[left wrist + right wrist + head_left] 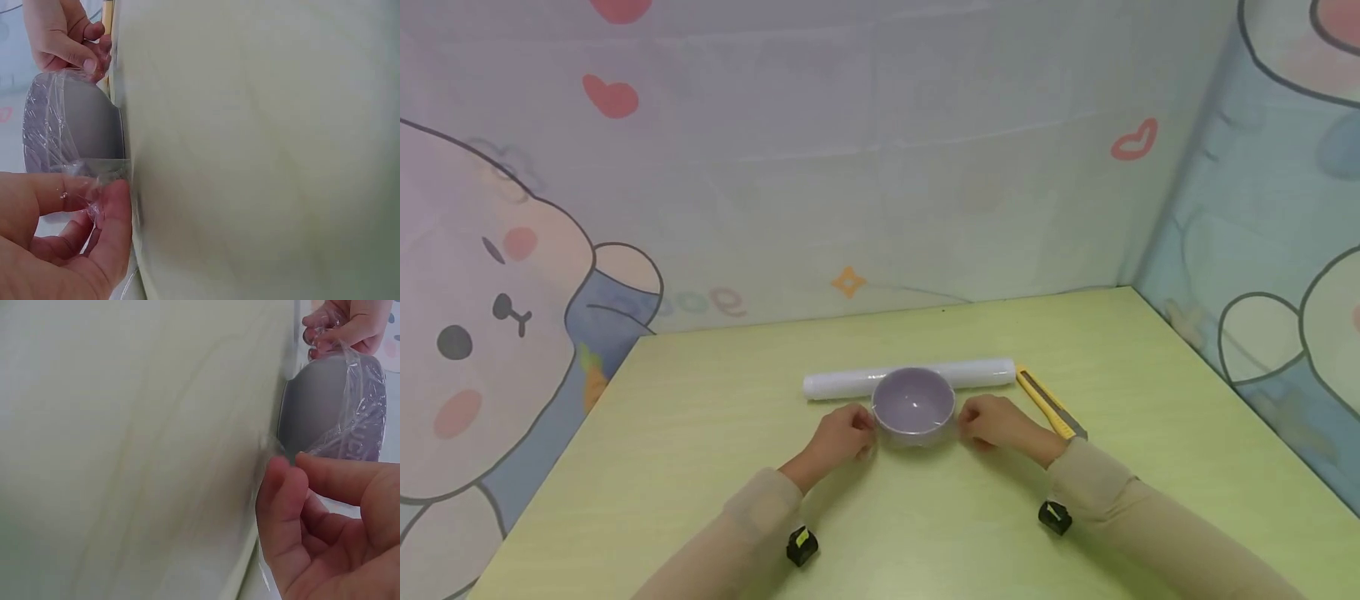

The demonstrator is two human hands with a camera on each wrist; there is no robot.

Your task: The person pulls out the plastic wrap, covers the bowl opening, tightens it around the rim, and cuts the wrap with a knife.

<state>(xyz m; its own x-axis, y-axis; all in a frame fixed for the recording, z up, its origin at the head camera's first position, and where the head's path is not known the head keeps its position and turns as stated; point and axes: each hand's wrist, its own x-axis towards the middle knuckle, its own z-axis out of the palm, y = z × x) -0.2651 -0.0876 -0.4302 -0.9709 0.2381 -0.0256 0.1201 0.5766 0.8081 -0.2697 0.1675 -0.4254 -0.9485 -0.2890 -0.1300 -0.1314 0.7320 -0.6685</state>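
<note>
Visibly, the left hand [846, 437] was curled, with clear film [57, 119] pinched between thumb and fingers. By the right hand [1000, 423], likewise curled, the film was pinched at the opposite side. Between both hands, the grey-purple bowl [94, 125] was found upright on the pale green table [700, 500], its rim overlaid by the film. Just beyond the bowl, a white roll [838, 383] was noted lying crosswise; beside its right end, a yellow cutter [1041, 396] was observed, angled.
</note>
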